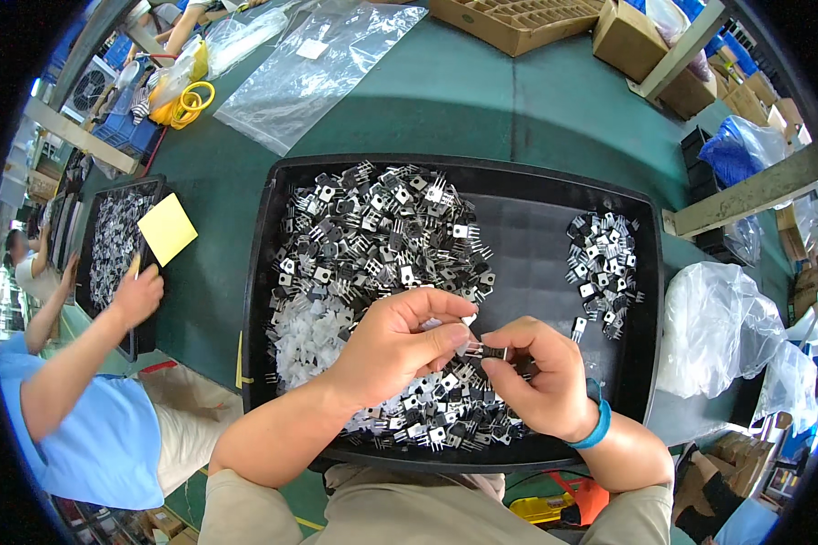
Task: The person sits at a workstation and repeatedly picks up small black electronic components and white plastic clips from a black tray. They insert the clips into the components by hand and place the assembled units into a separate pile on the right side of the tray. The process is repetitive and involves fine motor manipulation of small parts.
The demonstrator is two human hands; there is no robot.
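Over the large black tray (pixel 563 191), my two hands meet fingertip to fingertip. My right hand (pixel 550 381), with a blue wristband, pinches a transistor (pixel 493 352), a black component with metal legs pointing left. A small whitish piece (pixel 464 338) sits between the thumb and fingers of my left hand (pixel 391 345), touching or nearly touching the legs; its exact shape is partly hidden. Below and behind them lies a big heap of loose transistors (pixel 372 227). White translucent pieces (pixel 302 341) are piled at the tray's left. A smaller group of transistors (pixel 601 263) lies at its right.
To the left a co-worker's hand (pixel 139 295) is beside another black tray (pixel 109 236) of parts and a yellow paper (pixel 167 229). A clear bag (pixel 322 68) and a divided cardboard box (pixel 518 23) lie at the back. Crumpled plastic (pixel 718 331) is at the right.
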